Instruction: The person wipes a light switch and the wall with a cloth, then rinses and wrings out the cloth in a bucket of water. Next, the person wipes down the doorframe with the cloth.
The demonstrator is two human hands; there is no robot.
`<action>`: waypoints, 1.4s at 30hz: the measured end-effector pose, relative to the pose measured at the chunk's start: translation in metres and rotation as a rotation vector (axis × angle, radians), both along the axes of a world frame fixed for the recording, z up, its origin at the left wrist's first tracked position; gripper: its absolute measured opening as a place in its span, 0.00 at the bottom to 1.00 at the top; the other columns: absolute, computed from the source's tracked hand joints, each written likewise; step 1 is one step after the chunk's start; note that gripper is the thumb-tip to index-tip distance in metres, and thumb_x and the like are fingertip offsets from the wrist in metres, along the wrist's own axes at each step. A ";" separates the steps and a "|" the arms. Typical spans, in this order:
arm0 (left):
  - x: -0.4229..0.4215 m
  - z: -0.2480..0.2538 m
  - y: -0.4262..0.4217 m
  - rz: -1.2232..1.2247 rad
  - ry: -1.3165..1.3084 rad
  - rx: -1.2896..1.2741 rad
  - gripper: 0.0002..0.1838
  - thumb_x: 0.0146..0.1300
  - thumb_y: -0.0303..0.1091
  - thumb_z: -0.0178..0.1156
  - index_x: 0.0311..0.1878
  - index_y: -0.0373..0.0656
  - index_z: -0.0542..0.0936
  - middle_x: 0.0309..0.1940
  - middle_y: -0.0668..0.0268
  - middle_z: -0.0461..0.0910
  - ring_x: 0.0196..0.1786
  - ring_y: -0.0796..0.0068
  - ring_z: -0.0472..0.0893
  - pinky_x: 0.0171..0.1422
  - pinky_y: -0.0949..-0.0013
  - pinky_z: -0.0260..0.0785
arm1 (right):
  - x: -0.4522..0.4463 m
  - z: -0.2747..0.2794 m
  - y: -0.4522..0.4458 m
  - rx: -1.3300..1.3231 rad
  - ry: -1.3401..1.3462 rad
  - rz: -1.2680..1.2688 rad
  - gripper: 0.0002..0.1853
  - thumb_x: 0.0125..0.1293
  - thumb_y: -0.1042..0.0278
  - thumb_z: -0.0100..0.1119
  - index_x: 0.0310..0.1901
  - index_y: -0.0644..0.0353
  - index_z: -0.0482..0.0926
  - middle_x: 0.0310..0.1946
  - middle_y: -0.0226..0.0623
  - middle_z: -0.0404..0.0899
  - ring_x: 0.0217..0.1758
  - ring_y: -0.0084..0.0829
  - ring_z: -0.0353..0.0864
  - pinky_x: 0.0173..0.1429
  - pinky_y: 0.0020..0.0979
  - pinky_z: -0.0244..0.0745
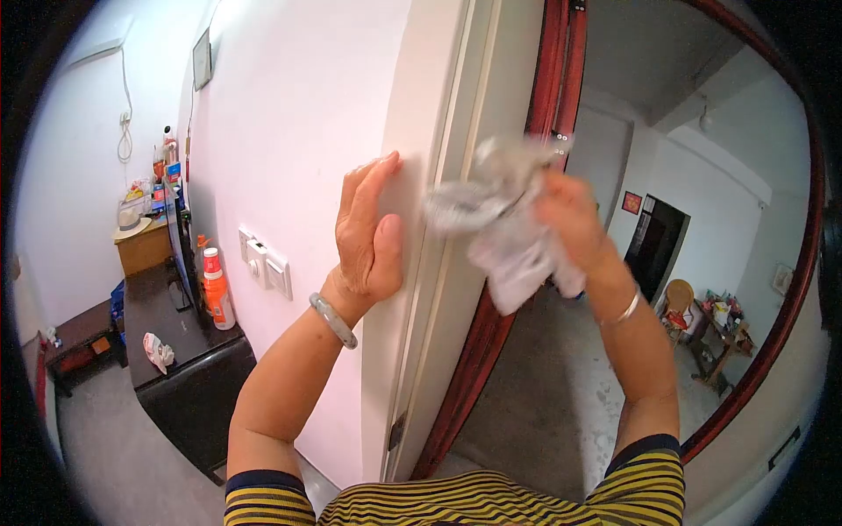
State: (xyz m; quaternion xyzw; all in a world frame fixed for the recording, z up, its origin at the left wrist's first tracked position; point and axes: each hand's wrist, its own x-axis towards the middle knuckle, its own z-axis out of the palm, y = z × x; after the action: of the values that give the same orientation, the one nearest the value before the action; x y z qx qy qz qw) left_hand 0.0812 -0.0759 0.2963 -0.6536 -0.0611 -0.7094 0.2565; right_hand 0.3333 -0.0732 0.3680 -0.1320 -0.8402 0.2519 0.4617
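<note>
My left hand (361, 241) is raised at the edge of the white door casing (451, 114), fingers stretched upward and nothing in them. Whether its palm presses on the surface I cannot tell. A stone-like bangle (333, 320) circles that wrist. On the other side of the casing, my right hand (572, 226) grips a crumpled whitish-grey cloth (513, 250). Both the cloth and the fingers are smeared by motion. The cloth hangs in front of the casing and the dark red door frame (554, 61); contact with them is unclear.
Left of the wall, a dark desk (145, 302) bears an orange bottle (217, 289), a monitor (180, 237) and a crumpled packet (159, 351). Switches (265, 263) sit on the wall near my left forearm. Through the doorway, a chair (678, 302) and a cluttered small table (724, 337) stand farther off.
</note>
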 end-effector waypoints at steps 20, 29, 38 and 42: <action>0.002 0.001 0.006 0.086 -0.036 -0.005 0.26 0.57 0.25 0.48 0.60 0.24 0.70 0.54 0.44 0.73 0.55 0.49 0.72 0.65 0.54 0.62 | -0.049 -0.004 0.029 0.280 0.158 -0.236 0.21 0.62 0.59 0.65 0.49 0.68 0.78 0.40 0.37 0.82 0.43 0.23 0.77 0.49 0.27 0.74; 0.004 0.002 0.004 0.169 -0.030 0.004 0.27 0.54 0.25 0.51 0.60 0.25 0.69 0.54 0.42 0.72 0.55 0.48 0.72 0.65 0.53 0.61 | -0.058 0.002 0.019 0.393 0.142 -0.347 0.26 0.59 0.52 0.65 0.49 0.69 0.78 0.40 0.43 0.83 0.42 0.28 0.81 0.48 0.31 0.76; 0.005 0.001 0.003 0.084 -0.021 -0.045 0.28 0.53 0.24 0.51 0.60 0.24 0.68 0.56 0.41 0.71 0.58 0.46 0.71 0.68 0.52 0.61 | -0.058 0.017 0.026 0.521 0.024 -0.527 0.20 0.53 0.58 0.64 0.40 0.67 0.81 0.33 0.51 0.84 0.37 0.41 0.85 0.46 0.37 0.78; 0.004 0.000 0.002 0.111 0.011 -0.004 0.28 0.55 0.25 0.49 0.61 0.23 0.67 0.55 0.40 0.70 0.60 0.46 0.70 0.69 0.53 0.60 | -0.062 0.020 0.019 0.486 -0.076 -0.656 0.21 0.54 0.68 0.62 0.50 0.67 0.79 0.39 0.37 0.83 0.41 0.21 0.79 0.49 0.26 0.75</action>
State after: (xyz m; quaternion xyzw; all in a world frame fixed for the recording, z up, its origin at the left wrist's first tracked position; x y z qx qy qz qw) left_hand 0.0850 -0.0742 0.2965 -0.6536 -0.0970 -0.6904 0.2944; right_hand 0.2711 -0.0545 0.3877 -0.2893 -0.8051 -0.1195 0.5038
